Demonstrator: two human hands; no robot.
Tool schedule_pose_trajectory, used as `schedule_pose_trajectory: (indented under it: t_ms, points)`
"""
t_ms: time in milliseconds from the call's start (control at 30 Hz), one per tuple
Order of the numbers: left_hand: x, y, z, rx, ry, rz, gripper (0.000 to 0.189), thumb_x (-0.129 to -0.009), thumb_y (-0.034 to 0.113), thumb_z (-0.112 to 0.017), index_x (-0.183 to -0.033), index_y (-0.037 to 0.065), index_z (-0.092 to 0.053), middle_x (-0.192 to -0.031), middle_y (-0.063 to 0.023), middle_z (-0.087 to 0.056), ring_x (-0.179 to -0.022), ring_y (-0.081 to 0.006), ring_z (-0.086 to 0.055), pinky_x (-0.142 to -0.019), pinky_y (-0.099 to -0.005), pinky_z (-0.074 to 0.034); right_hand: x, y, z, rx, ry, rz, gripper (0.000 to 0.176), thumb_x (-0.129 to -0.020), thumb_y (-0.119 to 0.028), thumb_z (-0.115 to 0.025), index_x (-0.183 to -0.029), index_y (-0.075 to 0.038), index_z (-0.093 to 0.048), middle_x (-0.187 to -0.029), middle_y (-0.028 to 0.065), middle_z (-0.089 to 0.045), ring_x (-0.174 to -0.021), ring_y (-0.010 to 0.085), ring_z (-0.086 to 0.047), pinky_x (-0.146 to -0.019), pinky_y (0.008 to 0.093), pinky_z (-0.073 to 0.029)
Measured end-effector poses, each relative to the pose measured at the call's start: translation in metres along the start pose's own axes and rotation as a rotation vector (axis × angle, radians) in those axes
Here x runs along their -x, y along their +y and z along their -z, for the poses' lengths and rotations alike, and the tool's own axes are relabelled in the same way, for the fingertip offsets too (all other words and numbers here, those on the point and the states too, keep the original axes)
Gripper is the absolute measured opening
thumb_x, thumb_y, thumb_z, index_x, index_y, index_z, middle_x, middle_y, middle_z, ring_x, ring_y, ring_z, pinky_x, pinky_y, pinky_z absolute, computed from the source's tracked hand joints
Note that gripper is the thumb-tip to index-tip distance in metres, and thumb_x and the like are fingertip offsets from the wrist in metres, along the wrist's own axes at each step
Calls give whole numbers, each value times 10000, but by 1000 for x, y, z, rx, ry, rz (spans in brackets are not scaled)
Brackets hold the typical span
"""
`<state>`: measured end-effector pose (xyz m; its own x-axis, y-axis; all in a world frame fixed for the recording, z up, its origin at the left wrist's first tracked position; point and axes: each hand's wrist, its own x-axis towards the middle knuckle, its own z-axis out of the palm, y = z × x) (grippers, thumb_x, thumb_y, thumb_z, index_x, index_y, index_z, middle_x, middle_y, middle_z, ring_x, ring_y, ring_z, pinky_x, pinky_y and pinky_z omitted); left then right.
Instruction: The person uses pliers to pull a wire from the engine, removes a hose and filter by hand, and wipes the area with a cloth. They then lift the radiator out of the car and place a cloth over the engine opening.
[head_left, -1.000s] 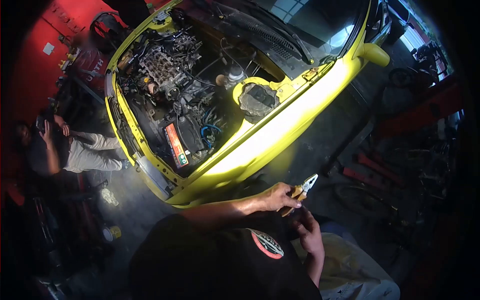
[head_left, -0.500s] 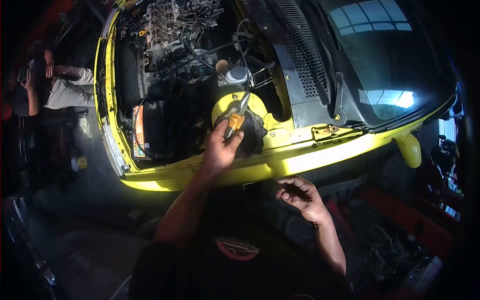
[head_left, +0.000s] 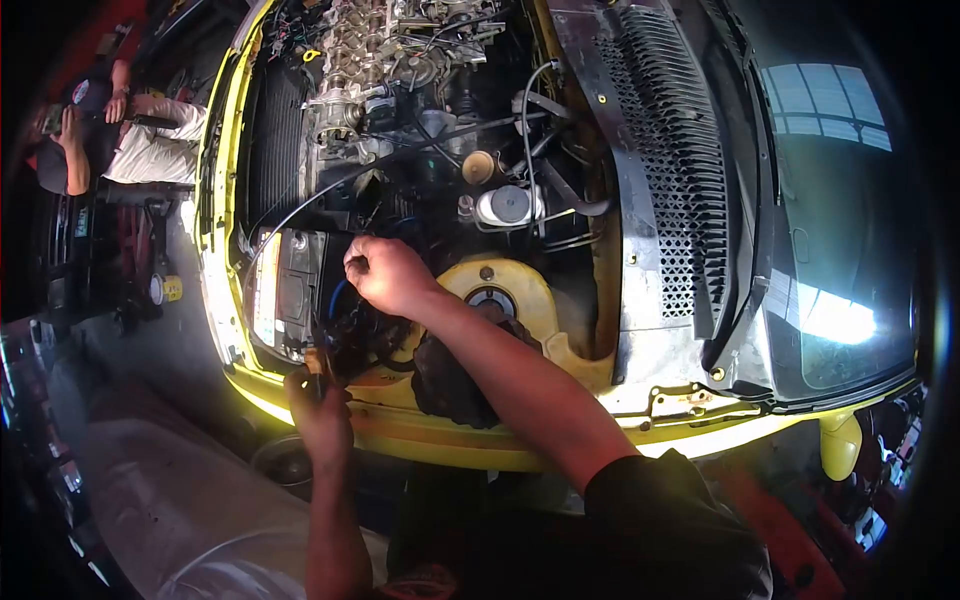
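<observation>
My left hand point(head_left: 322, 415) is closed round a tool with an orange and dark handle point(head_left: 316, 362), at the front corner of the battery point(head_left: 298, 285). Above the dark gap beside the battery, my right hand point(head_left: 388, 275) is closed with its fingers curled; what it grips, if anything, is hidden. My right forearm crosses over the yellow strut tower point(head_left: 530, 290) and a dark crumpled cloth point(head_left: 450, 380). The tool's tip cannot be made out.
The exposed engine point(head_left: 350, 65) lies at the top. A capped reservoir point(head_left: 508, 205) sits behind the strut tower. The vented cowl point(head_left: 670, 180) and windshield point(head_left: 850, 230) are on the right. Another person point(head_left: 150, 150) is at the upper left.
The view has shifted. My left hand has moved with the tool from the strut tower to the battery's corner. My right hand has crossed over to beside the battery and closed.
</observation>
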<state>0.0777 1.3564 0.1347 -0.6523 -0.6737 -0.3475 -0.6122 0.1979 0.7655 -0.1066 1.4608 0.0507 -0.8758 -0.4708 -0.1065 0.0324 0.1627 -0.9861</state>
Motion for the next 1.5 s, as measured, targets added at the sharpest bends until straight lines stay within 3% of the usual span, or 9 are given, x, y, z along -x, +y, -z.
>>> schedule_pose_trajectory:
  t_ms: [200, 267, 400, 467, 600, 933, 1067, 1267, 1500]
  points:
    - [-60, -4, -27, -274, -23, -555, 221, -772, -21, -578, -975, 12, -497, -767, -66, -524, -655, -178, -524, -621, -323, -463, -41, 26, -43, 704, -294, 23, 253, -860, -215, -582, -1032, -48, -664, -1078, 153, -696, -1085, 308, -649, -918, 476, -489]
    - [-85, 25, -43, -663, -139, -594, 298, -713, 56, -637, -972, -6, -503, -900, -243, -602, -857, -474, -573, -769, -528, -469, -42, 48, -72, 813, -338, -57, 262, -867, -245, -559, -1031, -82, -681, -1101, 140, -695, -1115, 294, -635, -944, 499, -456]
    - [-144, 62, -74, -780, -320, -568, 254, -741, 98, -618, -956, 6, -519, -929, -241, -627, -923, -452, -606, -812, -519, -489, -34, 16, -57, 1104, -484, -353, 325, -878, -261, -525, -1094, -95, -701, -1068, 172, -694, -1109, 328, -629, -1026, 553, -381]
    - [-175, 62, -94, -829, -346, -666, 251, -770, 91, -590, -990, -11, -524, -977, -247, -647, -981, -445, -622, -887, -508, -501, -15, 56, -88, 710, -184, 20, 399, -918, -263, -480, -1205, -45, -650, -1248, 212, -624, -1212, 333, -563, -1059, 613, -306]
    - [-238, 58, -155, -479, -580, -380, 368, -791, 95, -562, -1146, -5, -571, -1067, -277, -660, -1095, -457, -593, -942, -494, -465, -23, 38, -78, 869, -520, -43, 415, -928, -301, -511, -1230, -51, -646, -1260, 174, -633, -1140, 347, -592, -1012, 630, -344]
    - [-303, 71, -270, 174, -468, -353, 309, -811, 61, -524, -1082, -88, -522, -1039, -352, -627, -1047, -502, -598, -874, -516, -459, -23, 31, -59, 905, -519, -102, 499, -886, -358, -531, -1236, -12, -619, -1222, 224, -613, -1147, 402, -558, -1006, 630, -341]
    - [-299, 91, -266, -89, -347, -257, 387, -831, 81, -544, -1176, -90, -506, -1107, -306, -633, -1010, -399, -653, -887, -452, -489, -15, 41, -58, 830, -315, -32, 442, -867, -322, -555, -1163, -10, -657, -1158, 215, -630, -1112, 393, -572, -966, 597, -379]
    - [-297, 119, -261, -301, -278, -343, 381, -868, 112, -495, -1157, -134, -467, -1062, -379, -631, -1047, -517, -607, -920, -534, -463, -31, 40, -48, 881, -454, -146, 435, -841, -336, -585, -1124, -17, -671, -1118, 182, -641, -1066, 345, -595, -951, 543, -395]
    - [-312, 116, -264, 244, -472, -69, 204, -884, 83, -527, -1055, -27, -546, -840, -184, -618, -700, -303, -604, -553, -438, -461, -35, 41, -39, 823, -459, -174, 369, -854, -302, -572, -1099, -48, -680, -1089, 150, -645, -1053, 308, -601, -894, 514, -405]
